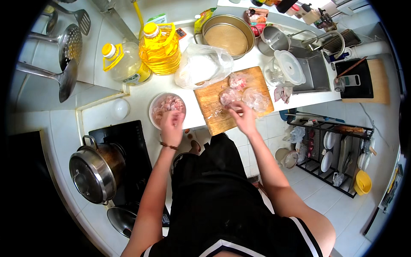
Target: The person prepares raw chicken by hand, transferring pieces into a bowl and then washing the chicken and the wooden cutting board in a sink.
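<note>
My left hand (pixel 172 127), a beaded bracelet at its wrist, is over the near edge of a white bowl (pixel 151 113). Pink pieces of raw meat (pixel 170 104) fill that bowl. The fingers are curled and blurred, so whether they hold anything is unclear. On a wooden cutting board (pixel 213 120) lie several clear plastic bags: one with meat (pixel 230 96), another with meat (pixel 238 81) behind it, and a crumpled bag (pixel 256 99) to the right. My right hand (pixel 242 117) is at the near side of the first bag, fingertips bent; a grip on its plastic cannot be made out.
Behind the board are a white plastic bag (pixel 205 69), a cooking oil jug (pixel 160 48) and a round metal pan (pixel 228 33). A lidded pot (pixel 96 173) stands on the black cooktop at left. A plastic container's lid (pixel 290 67) is near the sink (pixel 316 72).
</note>
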The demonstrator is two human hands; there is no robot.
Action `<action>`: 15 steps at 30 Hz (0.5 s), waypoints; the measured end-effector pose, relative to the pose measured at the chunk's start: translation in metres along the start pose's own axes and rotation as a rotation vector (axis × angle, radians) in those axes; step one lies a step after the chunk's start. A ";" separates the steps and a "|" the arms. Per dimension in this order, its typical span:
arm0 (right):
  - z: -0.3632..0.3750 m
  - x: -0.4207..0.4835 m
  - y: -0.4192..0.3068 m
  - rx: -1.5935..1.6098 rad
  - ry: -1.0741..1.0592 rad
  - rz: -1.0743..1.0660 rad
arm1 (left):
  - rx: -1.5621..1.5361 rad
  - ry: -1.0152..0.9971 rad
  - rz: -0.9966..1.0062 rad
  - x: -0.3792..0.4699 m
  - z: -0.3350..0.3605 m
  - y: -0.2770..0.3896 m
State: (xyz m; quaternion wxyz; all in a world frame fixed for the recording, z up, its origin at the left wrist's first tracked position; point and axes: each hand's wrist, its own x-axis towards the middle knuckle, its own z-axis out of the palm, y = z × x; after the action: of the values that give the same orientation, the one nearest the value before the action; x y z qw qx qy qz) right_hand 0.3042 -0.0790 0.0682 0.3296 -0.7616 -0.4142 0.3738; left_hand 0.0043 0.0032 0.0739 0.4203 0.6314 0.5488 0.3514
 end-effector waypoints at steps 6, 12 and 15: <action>-0.089 0.019 0.036 -0.775 0.071 0.070 | 0.384 -0.446 0.307 0.008 0.119 0.050; -0.097 0.058 0.072 -0.835 -0.098 0.027 | 0.743 -0.535 0.490 0.030 0.219 0.066; -0.102 0.067 0.098 -0.661 -0.087 -0.150 | 0.771 -0.450 0.514 0.029 0.237 0.066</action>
State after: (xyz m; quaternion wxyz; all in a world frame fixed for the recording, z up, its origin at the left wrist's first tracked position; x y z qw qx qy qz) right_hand 0.4532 -0.0833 0.0205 0.0735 -0.7780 -0.5815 0.2264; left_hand 0.2497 -0.0057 0.0394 0.1647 0.9149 0.3617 0.0707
